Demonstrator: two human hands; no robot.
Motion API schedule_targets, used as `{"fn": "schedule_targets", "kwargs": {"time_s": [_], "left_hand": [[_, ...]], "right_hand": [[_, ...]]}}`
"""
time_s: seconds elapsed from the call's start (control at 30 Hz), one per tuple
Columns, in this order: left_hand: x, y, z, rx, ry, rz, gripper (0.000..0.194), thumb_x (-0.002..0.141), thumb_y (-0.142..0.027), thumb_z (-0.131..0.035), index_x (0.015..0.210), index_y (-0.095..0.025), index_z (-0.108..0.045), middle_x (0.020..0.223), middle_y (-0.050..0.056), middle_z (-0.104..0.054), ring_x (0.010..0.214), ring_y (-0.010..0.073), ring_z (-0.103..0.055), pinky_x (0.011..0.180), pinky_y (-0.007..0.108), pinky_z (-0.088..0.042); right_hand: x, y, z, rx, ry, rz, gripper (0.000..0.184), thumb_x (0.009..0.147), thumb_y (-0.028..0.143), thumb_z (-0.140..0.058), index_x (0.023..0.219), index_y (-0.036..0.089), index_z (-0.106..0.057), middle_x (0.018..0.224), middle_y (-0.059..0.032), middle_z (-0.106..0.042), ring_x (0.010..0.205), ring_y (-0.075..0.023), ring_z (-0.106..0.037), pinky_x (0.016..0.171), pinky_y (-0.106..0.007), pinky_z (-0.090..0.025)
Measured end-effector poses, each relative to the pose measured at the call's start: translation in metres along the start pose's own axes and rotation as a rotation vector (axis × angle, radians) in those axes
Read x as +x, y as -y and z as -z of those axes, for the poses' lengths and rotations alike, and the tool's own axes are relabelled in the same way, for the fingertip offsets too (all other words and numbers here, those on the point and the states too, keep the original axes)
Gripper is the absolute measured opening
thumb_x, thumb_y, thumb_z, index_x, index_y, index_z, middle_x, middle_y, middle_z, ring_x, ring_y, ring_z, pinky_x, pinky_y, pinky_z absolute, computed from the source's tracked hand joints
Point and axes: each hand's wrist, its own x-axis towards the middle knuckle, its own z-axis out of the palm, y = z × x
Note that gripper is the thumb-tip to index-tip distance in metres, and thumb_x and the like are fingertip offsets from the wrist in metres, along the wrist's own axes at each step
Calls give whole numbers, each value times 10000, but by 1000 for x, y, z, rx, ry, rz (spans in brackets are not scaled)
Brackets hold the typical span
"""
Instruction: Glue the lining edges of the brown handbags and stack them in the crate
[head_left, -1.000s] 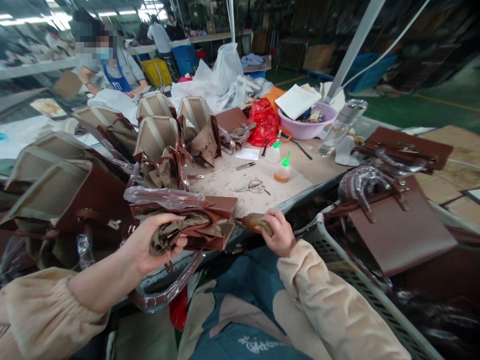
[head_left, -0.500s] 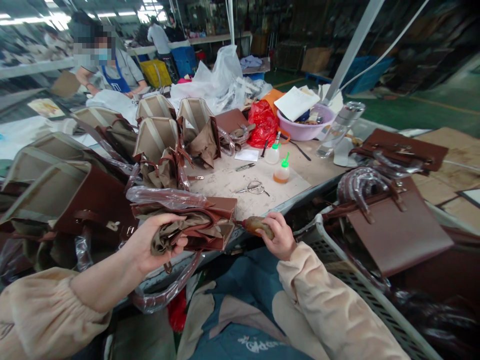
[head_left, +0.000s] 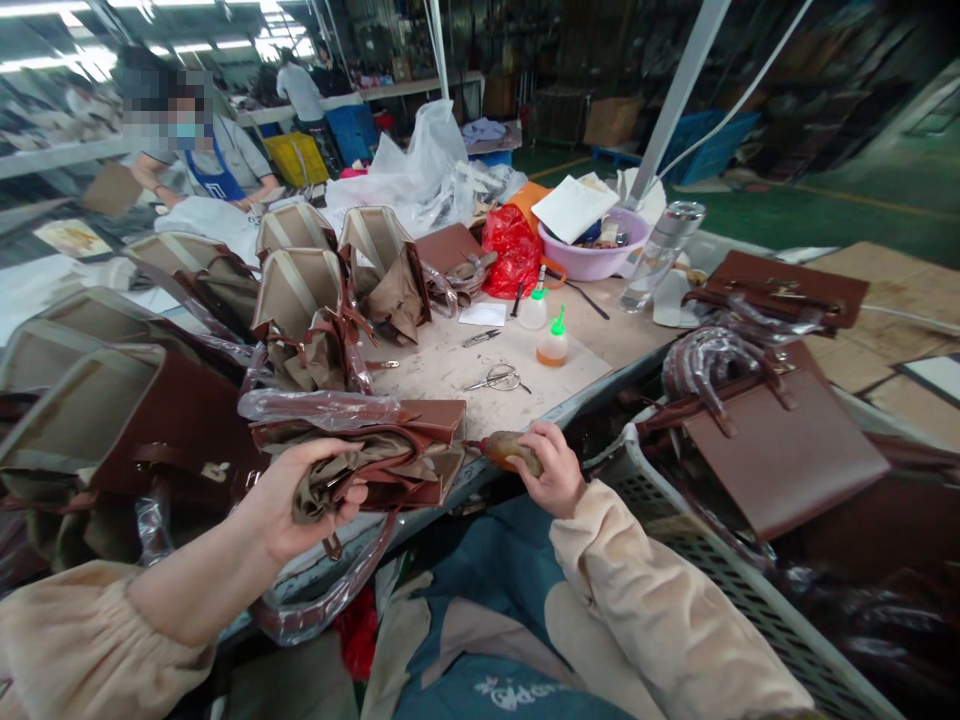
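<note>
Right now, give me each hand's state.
Left hand: closed, holding a brown bag by its bunched fabric.
Right hand: closed, holding an amber squeeze bottle.

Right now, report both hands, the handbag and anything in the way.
Left hand gripping brown handbag by its bunched lining. Right hand holding squeeze bottle, nozzle at the handbag's edge, contact unclear. Scissors on tabletop, seemingly out of the way.

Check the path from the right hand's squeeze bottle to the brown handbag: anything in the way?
Nothing visible. The squeeze bottle in the right hand has its tip right by the brown handbag; scissors lie farther back, off that line.
</note>
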Motion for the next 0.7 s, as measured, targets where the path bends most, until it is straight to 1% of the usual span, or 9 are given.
{"fn": "schedule_targets", "kwargs": {"time_s": [0.1,0.2,0.3,0.5,0.6,0.7], "left_hand": [[1,1,1,30,-5,-36,41,727,-98,-605,697,-95,-577,559,41,-540,428,130,-491,364,208,-390],[2,1,1,39,-32,-37,31,729,-94,-596,718,-106,-570,571,33,-541,423,134,-492,364,212,-388],[2,1,0,43,-14,-47,31,737,-88,-589,723,-109,-570,576,36,-548,428,132,-488,371,208,-382],[2,1,2,56,1,-37,63,747,-101,-580,689,-123,-567,541,38,-523,434,142,-476,375,215,-368],[1,1,1,55,4,-31,72,751,-104,-584,687,-124,-556,547,33,-517,432,132,-469,379,207,-366],[1,0,0,46,4,-25,77,747,-86,-583,689,-121,-547,544,26,-509,433,126,-466,383,202,-371]], "right_hand": [[-2,0,2,14,9,18,175,881,289,-619,1047,252,-577,1005,-78,-566,896,-220,-615,751,-359,-571],[-1,0,3,28,32,25,183,882,300,-623,1050,249,-571,1004,-82,-574,909,-224,-616,770,-362,-571],[2,0,2,17,42,17,164,887,296,-618,1037,243,-579,995,-83,-577,905,-220,-616,770,-351,-570],[2,-1,-4,54,-35,-73,165,886,326,-622,1022,247,-573,996,-80,-578,938,-230,-606,809,-377,-561],[0,-4,-8,70,-37,-79,150,882,331,-628,991,244,-570,943,-63,-588,906,-219,-605,811,-367,-556],[0,-9,-11,68,-69,-90,144,890,327,-620,985,233,-564,930,-67,-583,890,-217,-593,803,-367,-547]]}}
